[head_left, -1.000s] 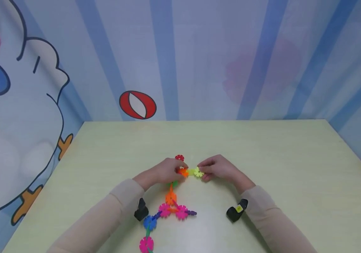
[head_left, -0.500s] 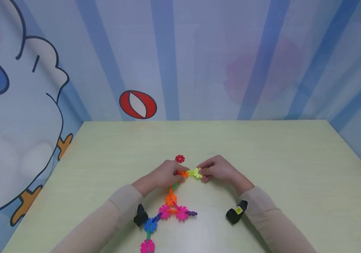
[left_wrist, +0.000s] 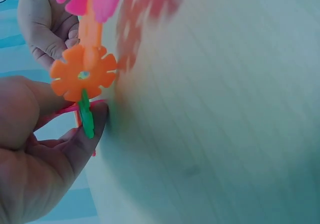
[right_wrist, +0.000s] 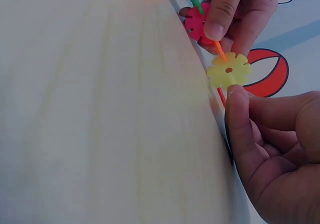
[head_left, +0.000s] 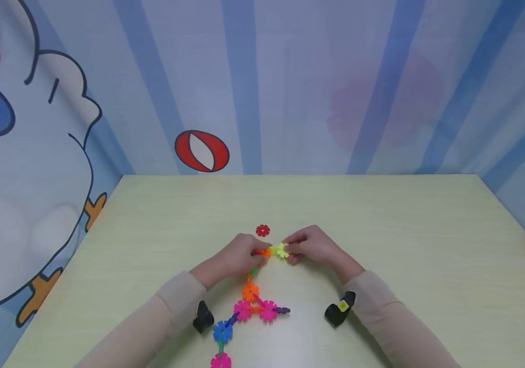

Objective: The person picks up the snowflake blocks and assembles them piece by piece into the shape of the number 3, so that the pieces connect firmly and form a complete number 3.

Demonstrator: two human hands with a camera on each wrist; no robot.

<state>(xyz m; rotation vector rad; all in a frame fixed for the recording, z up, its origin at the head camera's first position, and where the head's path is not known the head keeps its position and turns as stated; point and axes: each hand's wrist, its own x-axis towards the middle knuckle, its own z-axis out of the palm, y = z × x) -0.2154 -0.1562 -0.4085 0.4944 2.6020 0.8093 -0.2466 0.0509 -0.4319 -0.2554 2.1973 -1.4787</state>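
Note:
A chain of notched plastic snowflake discs runs over the table. My left hand [head_left: 241, 255] pinches a pink disc [right_wrist: 195, 24] in the chain between thumb and fingers. Joined to that disc are a green disc [left_wrist: 86, 116] on one side and an orange disc [right_wrist: 219, 49] on the other. A yellow disc [right_wrist: 222, 74] is slotted onto the orange one. At the chain's far end, my right hand [head_left: 313, 248] pinches a second yellow disc [head_left: 283, 251], mostly hidden by the fingertips in the right wrist view.
A loose red disc [head_left: 262, 230] lies just beyond the hands. Toward me the chain goes on with an orange disc [head_left: 251, 292], pink discs [head_left: 268, 311], a purple disc [head_left: 283, 310] and a blue disc [head_left: 222, 331]. A patterned wall [head_left: 290, 102] backs the table [head_left: 405, 220].
The right hand has shifted slightly left, bringing the yellow discs closer to the left hand. The near part of the chain has slid a little toward me and right. Both grips look the same.

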